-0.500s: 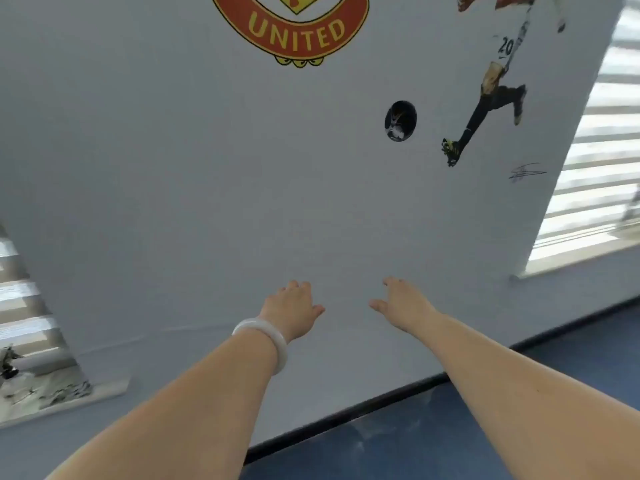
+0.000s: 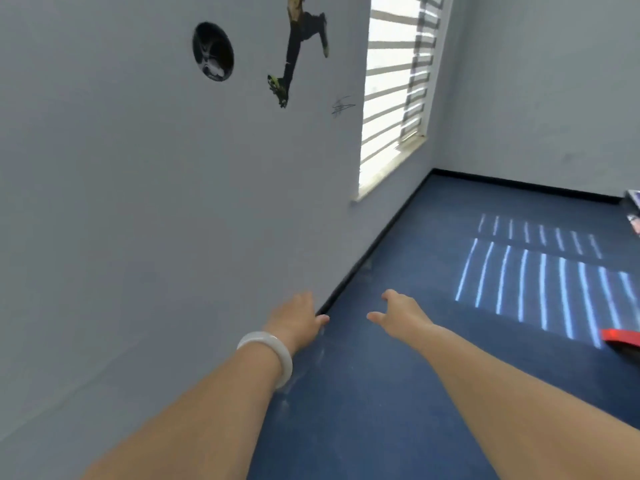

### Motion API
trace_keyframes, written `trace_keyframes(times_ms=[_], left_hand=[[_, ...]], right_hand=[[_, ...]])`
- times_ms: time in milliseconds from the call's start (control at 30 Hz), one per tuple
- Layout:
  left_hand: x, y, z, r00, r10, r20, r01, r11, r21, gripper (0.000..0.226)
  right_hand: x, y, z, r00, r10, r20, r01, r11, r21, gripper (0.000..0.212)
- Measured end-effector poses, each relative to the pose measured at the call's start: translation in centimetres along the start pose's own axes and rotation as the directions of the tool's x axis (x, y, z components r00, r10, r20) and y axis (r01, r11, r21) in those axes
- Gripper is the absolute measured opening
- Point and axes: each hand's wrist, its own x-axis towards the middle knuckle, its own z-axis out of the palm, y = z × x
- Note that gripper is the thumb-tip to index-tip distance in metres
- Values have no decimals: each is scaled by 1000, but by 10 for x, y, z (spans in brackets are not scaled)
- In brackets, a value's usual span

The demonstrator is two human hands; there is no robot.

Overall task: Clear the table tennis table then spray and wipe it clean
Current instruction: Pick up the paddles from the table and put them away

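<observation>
Head view — left hand [image 2: 298,318] and right hand [image 2: 398,313] reach forward, seemingly empty.

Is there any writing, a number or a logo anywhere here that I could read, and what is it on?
No text reads clearly.
Scribble on the wall, beside the footballer sticker: looks like a signature, illegible.
Round sticker: a picture, no words visible.
Things at the right edge: too cut off to read.
</observation>
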Motion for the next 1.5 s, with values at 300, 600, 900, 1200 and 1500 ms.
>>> trace_keyframes(times_ms=[300, 600, 900, 1200, 1500], left_hand=[[-17, 115, 73, 893, 407, 192, -412, 911, -13, 51], [-138, 238, 133, 639, 705, 307, -720, 689, -82, 55], [-299, 306, 169, 386, 847, 365, -882, 455, -123, 51], [-449, 374, 219, 22, 891, 454, -958, 149, -246, 48], [-559, 412, 256, -297, 808, 509, -933, -132, -335, 56]], right_hand=[[-117, 130, 0, 882, 449, -141, -423, 888, 183, 57], [-329, 245, -2, 573, 775, -268, -649, 628, 429, 56], [-528, 282, 45, 314, 907, -282, -680, 422, 600, 51], [-692, 298, 91, -27, 980, -195, -635, 133, 761, 59], [-775, 290, 140, -318, 943, -97, -567, -107, 817, 62]])
